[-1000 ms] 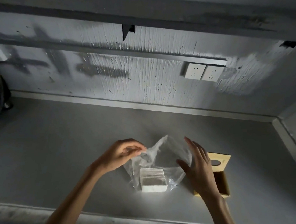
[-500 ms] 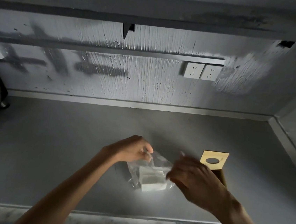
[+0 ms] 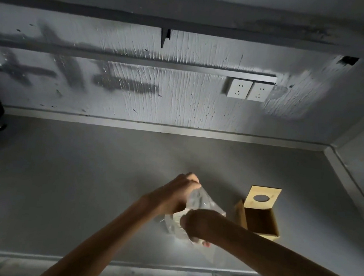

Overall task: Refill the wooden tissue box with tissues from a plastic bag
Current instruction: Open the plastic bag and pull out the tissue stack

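You were early in the job, I'd judge. The wooden box (image 3: 257,222) stood open and empty on the counter (image 3: 80,194), its lid (image 3: 262,197) up, just right of your hands. Your left hand (image 3: 175,193) pinched the top of the plastic bag (image 3: 201,201), and your right hand (image 3: 198,226) curled round its lower part. No tissues were out yet. One box, one bag, two wall sockets (image 3: 249,90).

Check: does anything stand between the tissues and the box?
Only the bag, which wraps the tissues; the left hand holds its top and the right hand grips them. The box stands open to the right, lid up, apparently empty, with bare counter between.
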Motion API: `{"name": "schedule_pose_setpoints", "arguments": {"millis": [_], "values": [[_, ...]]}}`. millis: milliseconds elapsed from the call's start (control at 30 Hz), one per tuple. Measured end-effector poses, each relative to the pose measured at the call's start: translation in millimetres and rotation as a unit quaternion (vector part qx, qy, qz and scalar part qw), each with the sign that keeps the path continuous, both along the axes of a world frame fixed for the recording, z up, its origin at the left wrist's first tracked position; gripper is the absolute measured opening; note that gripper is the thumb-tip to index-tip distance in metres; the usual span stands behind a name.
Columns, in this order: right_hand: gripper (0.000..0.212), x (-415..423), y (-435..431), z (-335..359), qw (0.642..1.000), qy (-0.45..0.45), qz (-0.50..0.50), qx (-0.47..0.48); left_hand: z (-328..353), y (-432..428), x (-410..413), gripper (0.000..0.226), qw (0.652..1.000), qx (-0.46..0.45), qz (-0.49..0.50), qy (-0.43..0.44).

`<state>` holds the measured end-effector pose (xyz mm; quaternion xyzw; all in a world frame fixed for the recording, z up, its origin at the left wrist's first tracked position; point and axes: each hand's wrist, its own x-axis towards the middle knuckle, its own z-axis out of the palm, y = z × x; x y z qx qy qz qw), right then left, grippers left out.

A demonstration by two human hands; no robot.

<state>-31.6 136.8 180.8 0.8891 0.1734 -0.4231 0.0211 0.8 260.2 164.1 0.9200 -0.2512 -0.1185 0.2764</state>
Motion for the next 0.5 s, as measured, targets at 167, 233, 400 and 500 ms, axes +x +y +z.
{"name": "schedule_pose_setpoints", "arguments": {"millis": [167, 233, 400, 500], "values": [[0.039, -7.5, 4.1, -29.0, 0.986, 0.102, 0.034, -0.126, 4.1, -2.1, 0.0, 0.062, 1.0, -0.024, 0.017, -0.009], [0.031, -4.9, 14.9, -36.5, 0.994, -0.015, 0.087, -0.064, 3.6, -8.8, -2.7, 0.066, 0.999, -0.033, 0.019, 0.01], [0.036, 0.0, 33.8, -43.8, 0.997, -0.068, 0.018, -0.014, 0.8, -13.1, -7.8, 0.062, 0.999, -0.037, 0.011, 0.032], [0.046, 2.5, 23.4, -49.3, 0.992, 0.098, 0.024, -0.078, -0.1, -3.5, -6.1, 0.063, 0.999, -0.03, 0.032, 0.028]]}}
